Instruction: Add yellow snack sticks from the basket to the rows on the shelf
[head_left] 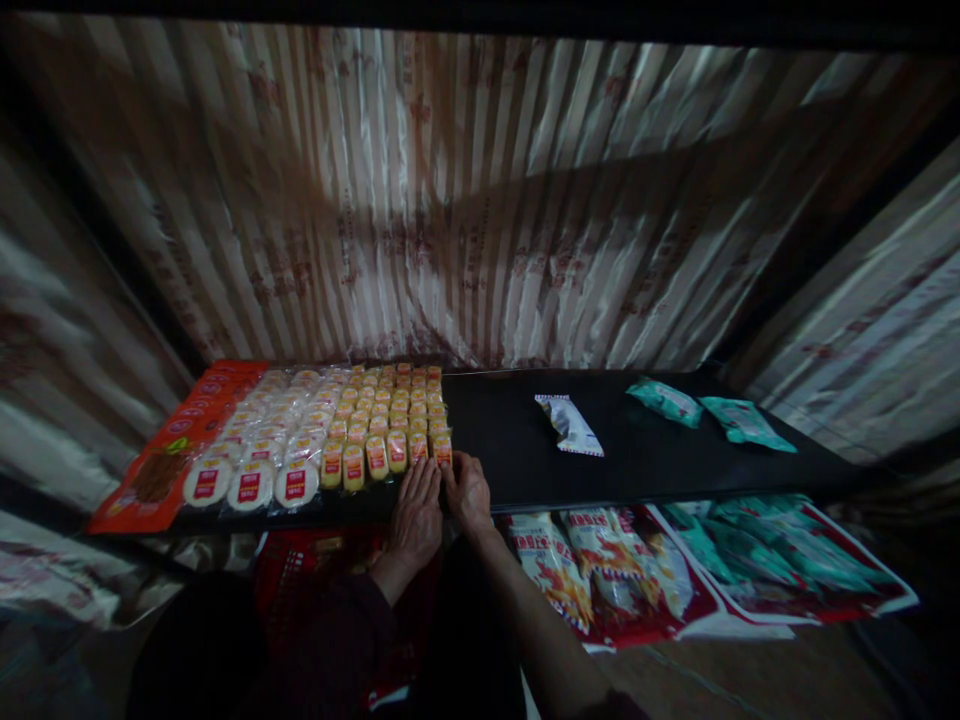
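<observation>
Rows of small yellow wrapped cakes lie on the black shelf, with red-and-orange labels facing up. My left hand is stretched out flat, its fingertips touching the front edge of this row near its right end. Beside it, my right hand has bent fingers around the lower right corner of the last wrapped cake in the front row. Left of the yellow cakes are rows of round white wrapped cakes with red labels, neatly lined up.
An orange packet lies at the shelf's left end. On the black shelf are a white packet and two green packets. Below stand red boxes of white snack bags and green bags. Shiny striped curtain hangs behind.
</observation>
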